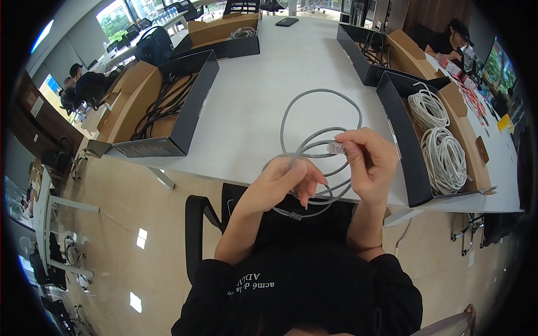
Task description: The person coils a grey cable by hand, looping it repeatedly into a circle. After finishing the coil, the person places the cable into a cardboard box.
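Observation:
A grey network cable (284, 120) lies in loose loops over the table's front edge, with part of it hanging below. My right hand (370, 159) pinches the cable's clear plug between thumb and fingers, at the right side of the loops. Lower and to the left, my left hand (287, 178) has its fingers curled around the looped cable. A second plug (295, 215) dangles beneath my left hand, against the dark clothing.
On the white table (246, 106), an open box (196, 106) of black cables stands left, another box (216, 52) behind it. At right are a box (395, 129) with white cable coils and a box (358, 56) of dark cables. A phone (287, 22) lies far back.

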